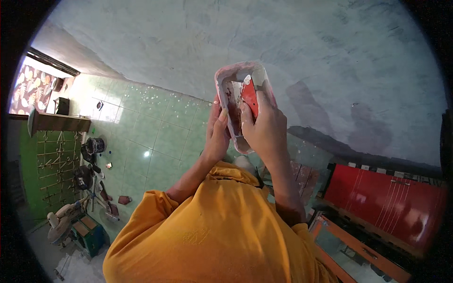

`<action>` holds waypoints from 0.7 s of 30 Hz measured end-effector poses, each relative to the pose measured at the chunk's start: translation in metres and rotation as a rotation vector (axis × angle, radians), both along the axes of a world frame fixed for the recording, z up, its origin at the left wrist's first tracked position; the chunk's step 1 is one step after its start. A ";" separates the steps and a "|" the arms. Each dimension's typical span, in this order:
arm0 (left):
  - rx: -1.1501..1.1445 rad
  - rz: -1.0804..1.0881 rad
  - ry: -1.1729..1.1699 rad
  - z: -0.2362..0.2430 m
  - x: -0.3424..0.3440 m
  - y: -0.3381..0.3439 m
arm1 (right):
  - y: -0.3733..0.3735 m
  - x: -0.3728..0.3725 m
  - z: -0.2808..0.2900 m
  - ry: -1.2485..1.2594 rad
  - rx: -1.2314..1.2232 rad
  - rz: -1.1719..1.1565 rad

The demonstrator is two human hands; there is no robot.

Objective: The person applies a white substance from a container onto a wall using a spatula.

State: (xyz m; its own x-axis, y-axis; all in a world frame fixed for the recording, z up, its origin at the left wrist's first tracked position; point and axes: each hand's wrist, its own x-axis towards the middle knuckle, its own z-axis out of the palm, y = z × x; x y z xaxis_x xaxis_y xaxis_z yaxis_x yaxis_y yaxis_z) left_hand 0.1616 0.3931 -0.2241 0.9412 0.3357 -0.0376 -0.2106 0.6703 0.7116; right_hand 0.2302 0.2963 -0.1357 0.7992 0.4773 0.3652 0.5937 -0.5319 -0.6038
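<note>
My left hand [217,133] is wrapped round the side of an oblong plastic tub [270,85], its thumb over the rim. The tub is pinkish-white and smeared with pale grey paste. In my right hand [269,129] is a putty knife [250,96] with a red handle and a wide, stained metal blade. The blade lies inside the tub, and the fingers hide part of the handle. Beyond the tub rises a grey plastered wall [188,42] with uneven trowel marks.
Green floor tiles [155,127] carry white splashes along the wall's foot. At the left are a dark bucket [96,145], a fan [59,226] and a green box [89,234]. A glossy red panel [382,200] and an orange-framed glass cabinet [358,250] are at the right.
</note>
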 end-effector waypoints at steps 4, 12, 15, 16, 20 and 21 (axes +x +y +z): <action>-0.002 0.017 -0.058 -0.006 -0.001 -0.001 | -0.001 -0.005 0.005 0.132 -0.016 -0.011; 0.046 -0.014 0.000 -0.018 -0.008 0.002 | -0.032 0.009 -0.005 0.446 0.281 -0.028; 0.044 -0.009 0.013 -0.030 -0.008 0.009 | -0.046 0.018 -0.008 0.563 0.444 -0.034; 0.038 -0.013 0.051 -0.028 -0.006 0.011 | -0.050 0.022 -0.010 0.618 0.528 -0.070; 0.021 -0.011 0.105 -0.017 0.000 0.013 | -0.061 0.027 -0.018 0.825 0.781 -0.216; 0.018 -0.012 0.103 -0.010 0.002 0.012 | -0.068 0.027 -0.018 0.906 0.827 -0.285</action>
